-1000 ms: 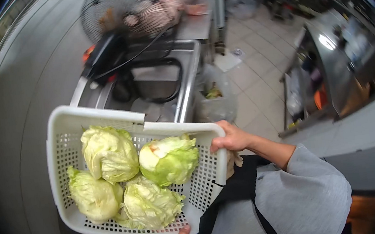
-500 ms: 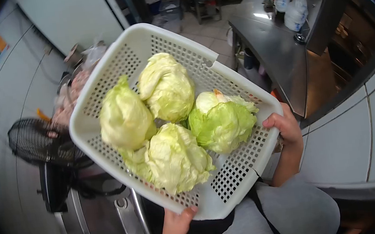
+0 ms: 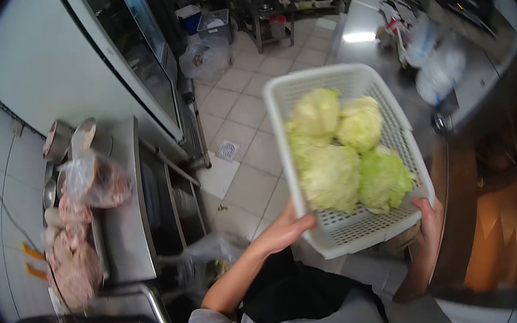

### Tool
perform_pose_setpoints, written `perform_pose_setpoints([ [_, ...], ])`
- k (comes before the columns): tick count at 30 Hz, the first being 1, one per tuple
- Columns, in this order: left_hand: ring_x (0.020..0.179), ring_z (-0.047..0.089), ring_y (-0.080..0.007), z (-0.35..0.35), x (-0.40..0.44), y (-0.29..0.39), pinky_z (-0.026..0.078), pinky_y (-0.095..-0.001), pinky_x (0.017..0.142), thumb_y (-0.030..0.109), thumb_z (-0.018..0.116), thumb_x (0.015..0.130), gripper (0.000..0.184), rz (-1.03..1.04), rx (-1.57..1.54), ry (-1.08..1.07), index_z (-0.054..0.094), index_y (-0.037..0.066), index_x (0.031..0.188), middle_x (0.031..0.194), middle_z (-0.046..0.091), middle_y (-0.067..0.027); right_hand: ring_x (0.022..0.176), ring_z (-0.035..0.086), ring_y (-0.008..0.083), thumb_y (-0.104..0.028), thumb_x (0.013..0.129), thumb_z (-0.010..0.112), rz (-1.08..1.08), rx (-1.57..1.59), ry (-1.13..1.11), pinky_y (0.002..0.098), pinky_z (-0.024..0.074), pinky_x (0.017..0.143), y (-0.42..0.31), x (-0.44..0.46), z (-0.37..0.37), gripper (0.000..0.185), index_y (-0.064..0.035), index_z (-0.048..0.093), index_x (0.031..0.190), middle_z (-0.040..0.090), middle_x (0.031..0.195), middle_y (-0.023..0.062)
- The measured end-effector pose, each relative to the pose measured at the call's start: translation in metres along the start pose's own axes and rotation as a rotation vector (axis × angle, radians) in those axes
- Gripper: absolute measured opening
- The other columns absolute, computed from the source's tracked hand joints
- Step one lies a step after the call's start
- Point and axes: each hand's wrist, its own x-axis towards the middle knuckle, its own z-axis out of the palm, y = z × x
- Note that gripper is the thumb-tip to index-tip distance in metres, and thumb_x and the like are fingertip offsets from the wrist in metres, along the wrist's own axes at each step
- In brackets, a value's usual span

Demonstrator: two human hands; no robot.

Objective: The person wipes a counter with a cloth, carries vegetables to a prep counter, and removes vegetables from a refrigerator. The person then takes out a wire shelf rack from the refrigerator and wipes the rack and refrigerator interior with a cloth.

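Observation:
A white perforated plastic basket [image 3: 281, 139] is held out in front of my body, between both hands. Several pale green heads of lettuce [image 3: 333, 177] lie inside it. My left hand [image 3: 293, 224] is closed on the near left edge, thumb over the rim. On the near right corner, my right hand [image 3: 429, 215] grips the rim. Fingers under the basket are hidden on both sides.
At left, a metal table [image 3: 125, 223] bears raw meat [image 3: 78, 267], a plastic bag [image 3: 98, 181] and metal pots. A glass-door fridge [image 3: 143, 66] stands beyond. A steel counter [image 3: 358, 26] with wrapped items runs along the right. The tiled floor [image 3: 247, 124] has a drain.
The view has turned toward the aisle, and the sink has left the picture. My hands still hold the basket, now farther from my body and to the right in view.

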Motion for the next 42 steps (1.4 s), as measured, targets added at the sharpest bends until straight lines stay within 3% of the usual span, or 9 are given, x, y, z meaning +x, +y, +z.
perform_pose_setpoints([
  [6,0.096,0.048,-0.018,-0.041,0.221,0.06,0.05,-0.0285,0.061,0.009,0.049,0.072,0.077,-0.086,-0.093,-0.24,0.004,0.011,0.134,0.117,0.039,-0.0135,0.089,0.052,0.0154,-0.021,0.084,0.053,-0.054,-0.696,0.294,0.0255,0.0393,0.081,-0.051,0.119,0.0,0.036,0.0043,0.053,0.109,0.058,0.098,0.0123],
  [17,0.086,0.051,-0.0158,-0.092,0.441,0.09,0.048,-0.0262,0.051,0.018,0.05,0.076,0.083,-0.037,-0.057,-0.51,-0.009,0.02,0.134,0.11,0.043,-0.0104,0.097,0.048,0.0171,-0.026,0.074,0.056,-0.168,-0.814,-0.405,0.0272,0.0324,0.087,-0.238,0.314,0.184,0.038,0.0016,0.058,0.1,0.054,0.104,0.0094],
  [19,0.091,0.05,-0.0159,-0.121,0.467,0.113,0.048,-0.0284,0.062,0.025,0.052,0.079,0.076,-0.149,0.053,-0.573,0.002,0.016,0.136,0.114,0.044,-0.0079,0.086,0.055,0.0162,-0.005,0.065,0.047,-0.367,-0.809,-0.809,0.0236,0.0417,0.075,-0.265,0.367,0.287,0.039,0.0056,0.056,0.101,0.059,0.097,0.0136],
  [20,0.091,0.05,-0.0159,-0.146,0.485,0.118,0.048,-0.0284,0.062,0.025,0.052,0.079,0.076,-0.125,0.037,-0.528,0.002,0.016,0.136,0.114,0.044,-0.0079,0.086,0.055,0.0173,-0.007,0.053,0.045,-0.195,-0.844,-0.81,0.0227,0.041,0.075,-0.274,0.384,0.341,0.047,0.0056,0.058,0.097,0.059,0.096,0.0145],
  [25,0.109,0.045,-0.0174,-0.333,0.515,0.172,0.041,-0.0323,0.085,0.037,0.032,0.09,0.046,0.303,-0.715,-0.033,0.031,0.011,0.129,0.125,0.042,-0.0049,0.11,0.044,0.0188,0.002,0.075,0.038,-0.125,-0.519,-1.452,0.0254,0.0314,0.091,-0.197,0.483,0.534,0.046,-0.0001,0.04,0.122,0.049,0.117,0.0133],
  [30,0.113,0.043,-0.0179,-0.5,0.485,0.182,0.039,-0.0362,0.089,0.038,0.02,0.092,0.046,0.719,-1.078,0.554,0.025,0.013,0.13,0.127,0.039,-0.0058,0.117,0.038,0.0267,-0.006,0.084,0.039,-1.348,-0.581,-1.758,0.0318,0.0271,0.098,-0.069,0.509,0.737,0.04,-0.0014,0.038,0.124,0.044,0.124,0.0133],
  [35,0.098,0.046,-0.016,-0.6,0.442,0.138,0.041,-0.0301,0.08,0.056,0.036,0.083,0.061,0.461,-0.751,1.262,0.028,0.012,0.124,0.117,0.04,-0.0037,0.118,0.036,0.0203,-0.009,0.085,0.041,0.393,-0.134,-2.04,0.0335,0.0291,0.098,-0.024,0.541,0.895,0.04,-0.0034,0.038,0.124,0.044,0.123,0.0091],
  [40,0.104,0.046,-0.0211,-0.62,0.487,0.113,0.04,-0.0395,0.082,0.062,0.031,0.081,0.076,0.512,-0.62,1.543,-0.001,0.02,0.136,0.117,0.045,-0.0113,0.121,0.032,0.0226,-0.021,0.087,0.038,0.271,0.387,-1.869,0.0352,0.0237,0.101,-0.076,0.553,1.048,0.043,-0.0054,0.033,0.128,0.034,0.131,0.0081],
  [42,0.097,0.049,-0.0237,-0.632,0.462,0.095,0.043,-0.0399,0.076,0.063,0.03,0.08,0.077,0.447,-0.727,1.737,0.002,0.019,0.136,0.11,0.049,-0.0127,0.123,0.027,0.0246,-0.021,0.088,0.038,-0.089,0.502,-1.761,0.038,0.021,0.102,-0.127,0.485,1.102,0.045,-0.0037,0.03,0.129,0.03,0.133,0.0109],
])
